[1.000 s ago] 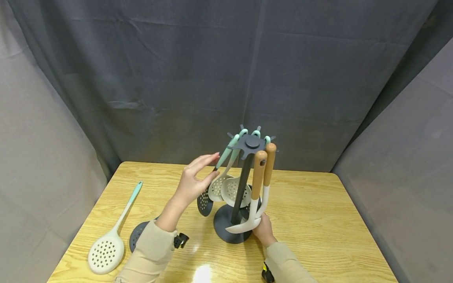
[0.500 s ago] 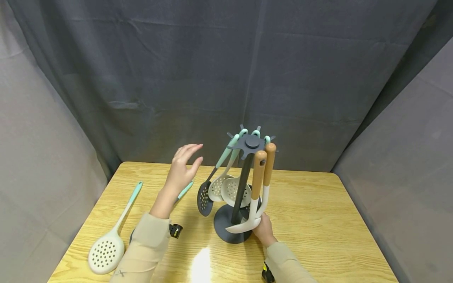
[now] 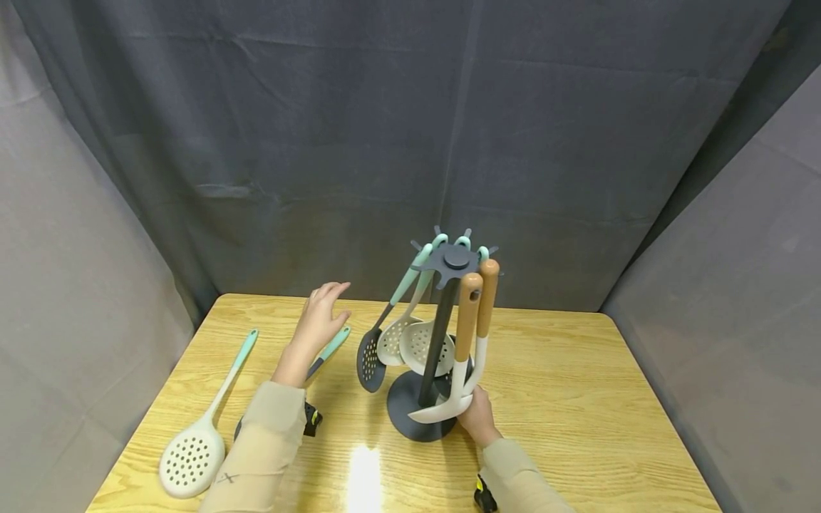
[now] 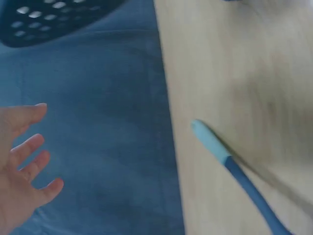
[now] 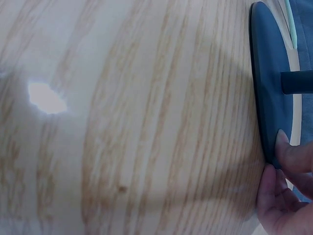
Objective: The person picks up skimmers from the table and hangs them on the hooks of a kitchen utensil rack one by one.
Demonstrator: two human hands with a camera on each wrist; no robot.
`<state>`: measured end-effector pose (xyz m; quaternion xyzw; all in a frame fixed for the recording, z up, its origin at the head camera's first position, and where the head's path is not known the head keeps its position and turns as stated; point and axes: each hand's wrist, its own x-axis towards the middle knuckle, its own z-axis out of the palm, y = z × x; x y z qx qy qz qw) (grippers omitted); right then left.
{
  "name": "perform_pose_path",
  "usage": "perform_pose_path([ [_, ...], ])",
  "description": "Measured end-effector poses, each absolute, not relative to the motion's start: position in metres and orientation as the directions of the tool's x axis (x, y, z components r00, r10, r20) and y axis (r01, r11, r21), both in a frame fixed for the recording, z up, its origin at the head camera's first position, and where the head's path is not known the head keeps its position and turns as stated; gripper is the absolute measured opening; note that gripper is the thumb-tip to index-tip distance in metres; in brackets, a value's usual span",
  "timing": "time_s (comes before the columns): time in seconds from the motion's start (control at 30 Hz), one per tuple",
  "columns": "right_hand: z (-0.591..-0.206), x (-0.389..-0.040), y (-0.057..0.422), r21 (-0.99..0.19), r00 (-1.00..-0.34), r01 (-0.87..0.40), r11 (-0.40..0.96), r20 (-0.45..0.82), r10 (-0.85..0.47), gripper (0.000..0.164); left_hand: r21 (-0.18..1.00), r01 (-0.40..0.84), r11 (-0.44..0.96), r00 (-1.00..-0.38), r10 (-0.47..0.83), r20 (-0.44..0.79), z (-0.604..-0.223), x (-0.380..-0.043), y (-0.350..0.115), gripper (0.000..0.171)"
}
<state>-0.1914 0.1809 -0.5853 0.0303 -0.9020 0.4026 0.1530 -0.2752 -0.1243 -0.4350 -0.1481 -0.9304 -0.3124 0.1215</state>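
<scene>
My left hand [image 3: 318,320] hovers with loosely spread fingers and holds nothing. Beneath it lies a dark utensil [image 3: 335,342] with a mint handle [image 4: 210,140], its head mostly covered by my sleeve. My right hand [image 3: 479,420] pinches the edge of the round dark base [image 5: 271,83] of a utensil rack [image 3: 405,410], thumb on top and fingers against the rim. From the rack's hooks hang a dark slotted utensil [image 3: 370,361], pale perforated ladles [image 3: 425,348] and white utensils with wooden handles [image 3: 468,313]. The left wrist view catches the dark perforated head [image 4: 58,22].
A cream skimmer [image 3: 192,456] with a mint handle lies at the left of the wooden table [image 3: 577,399]. Grey cloth [image 3: 321,142] closes off the back and sides. Light glares off the table's front.
My left hand has drawn back left from the hanging dark slotted utensil, then lowered slightly over the lying one. The right hand and the rack have stayed in place.
</scene>
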Motion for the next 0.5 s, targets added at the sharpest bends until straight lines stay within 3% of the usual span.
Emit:
perform_pose_path([
  [0.3,-0.587,-0.192,0.181,-0.718,-0.953,-0.169,0.675,0.294,0.075,0.016,0.519,0.181,0.836,-0.983,0.173,0.064,-0.473,-0.282,-0.139,0.065],
  [0.5,-0.586,-0.192,0.181,-0.722,-0.954,-0.166,0.672,0.29,0.076,0.015,0.52,0.029,0.854,-0.984,0.114,-0.134,-0.498,-0.281,-0.143,0.066],
])
